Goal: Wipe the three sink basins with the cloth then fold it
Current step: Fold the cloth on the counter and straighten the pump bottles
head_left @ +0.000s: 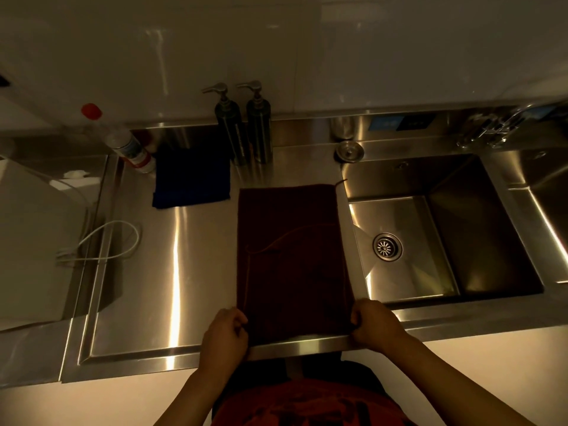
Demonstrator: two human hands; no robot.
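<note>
A dark maroon cloth (292, 256) lies flat as a long rectangle on the steel draining board (172, 272), folded over with an edge seam across its middle. My left hand (226, 333) pinches its near left corner. My right hand (376, 325) pinches its near right corner at the counter's front edge. Right of the cloth is a steel sink basin (430, 235) with a round drain (388, 246). A second basin (550, 186) shows at the far right edge. Another recessed basin (37, 241) lies at the far left.
A folded dark blue cloth (192, 179) lies behind the maroon one. Two steel pump dispensers (242, 130) stand at the back, a red-capped bottle (123, 142) leans left of them. A drain plug (349, 151) and tap fittings (491, 130) sit behind the basin. A white cable (104, 241) loops at left.
</note>
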